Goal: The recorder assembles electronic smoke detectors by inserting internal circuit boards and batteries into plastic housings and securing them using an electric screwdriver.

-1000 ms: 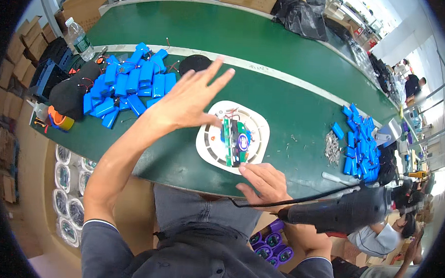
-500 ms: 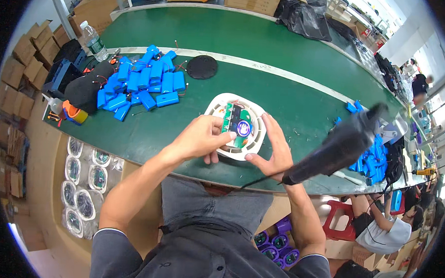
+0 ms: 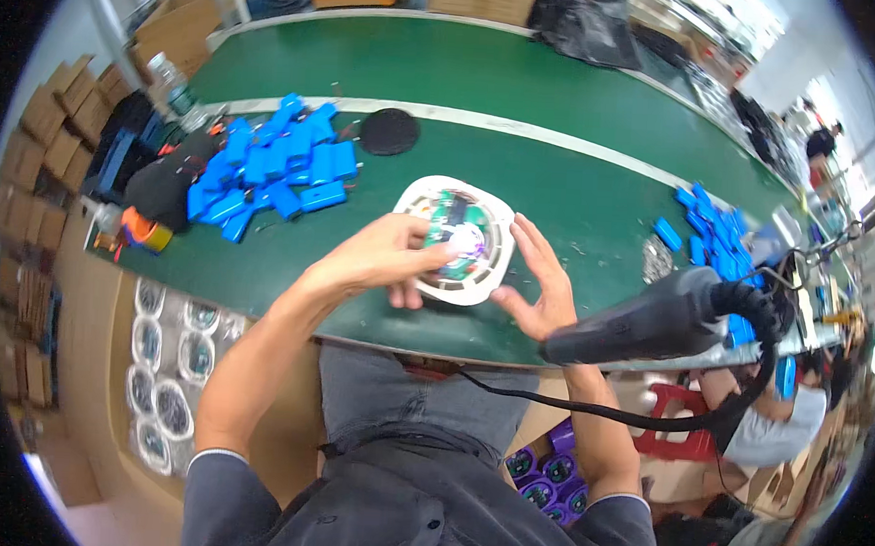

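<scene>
A white rounded housing (image 3: 501, 245) lies on the green bench, its inner side up. Inside it sits a green circuit board (image 3: 475, 216), smeared by motion, with a dark block and a round sticker (image 3: 467, 239). My left hand (image 3: 385, 253) grips the housing's left side, thumb over the board near the sticker and fingers down at the rim. At the right edge, my right hand (image 3: 542, 289) has its thumb and fingers apart; whether it touches the rim I cannot tell. A dark hand-tool body (image 3: 640, 321), like a hanging electric screwdriver, covers part of my right wrist.
Blue battery packs (image 3: 276, 159) are heaped at the left, with another heap (image 3: 718, 232) at the right. A black disc (image 3: 390, 131) lies beyond the housing. Packed white units (image 3: 173, 408) stand below left, purple round units (image 3: 540, 492) below right. A black cable (image 3: 607, 412) crosses my right forearm.
The dark tool has swung lower and lies more level, its cable now showing. The view has shifted slightly; both hands remain around the housing, the right one a little farther from its edge.
</scene>
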Demonstrator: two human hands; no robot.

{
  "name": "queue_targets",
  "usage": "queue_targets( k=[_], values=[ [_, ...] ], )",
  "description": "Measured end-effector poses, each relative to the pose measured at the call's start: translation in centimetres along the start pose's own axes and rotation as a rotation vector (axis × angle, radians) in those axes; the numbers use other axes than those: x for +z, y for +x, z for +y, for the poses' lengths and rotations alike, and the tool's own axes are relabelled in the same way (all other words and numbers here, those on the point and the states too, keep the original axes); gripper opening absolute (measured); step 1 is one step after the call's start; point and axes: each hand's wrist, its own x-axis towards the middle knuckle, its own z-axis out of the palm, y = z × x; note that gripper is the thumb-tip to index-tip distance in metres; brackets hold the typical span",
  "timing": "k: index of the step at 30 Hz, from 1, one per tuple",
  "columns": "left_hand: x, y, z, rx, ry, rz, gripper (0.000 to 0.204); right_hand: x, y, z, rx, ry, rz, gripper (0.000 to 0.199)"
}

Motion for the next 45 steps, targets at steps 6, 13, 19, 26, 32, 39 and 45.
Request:
queue_targets(
  k=[6, 13, 19, 26, 32, 39, 45],
  values=[
    [-1.1, -0.7, 0.6, -0.071, 0.039, 0.14, 0.039, -10.5, -4.8, 7.5, 0.184, -0.258, 0.246, 0.029],
    [0.0, -0.1, -0.2, 0.065, 0.063, 0.137, 0.026, -17.9, -15.3, 12.3, 0.515, -0.762, 0.066, 0.034],
    [-1.4, 0.2, -1.7, 0.019, -0.074, 0.146, 0.026, -18.8, -16.3, 14.7, 0.536, -0.915, -0.033, 0.034],
    [-0.9, -0.2, -1.5, -0.001, -0.145, 0.202, 0.026, -19.6, -16.4, 14.6, 0.412, -1.004, 0.051, 0.006],
    [0.2, -0.8, 0.0, -0.022, 0.003, 0.206, 0.052, -16.0, -15.8, -2.5, 0.65, -0.187, 0.292, 0.028],
    [-1.7, -2.9, 0.5, 0.733, 1.378, 0.387, 0.064, -12.2, -14.6, -9.4, 0.843, 0.472, -0.334, 0.024],
    [-2.4, -0.4, 0.3, 0.919, 1.637, 0.249, 0.049, -9.3, -12.5, -4.4, 0.954, 0.655, -0.281, 0.032]
  ],
)
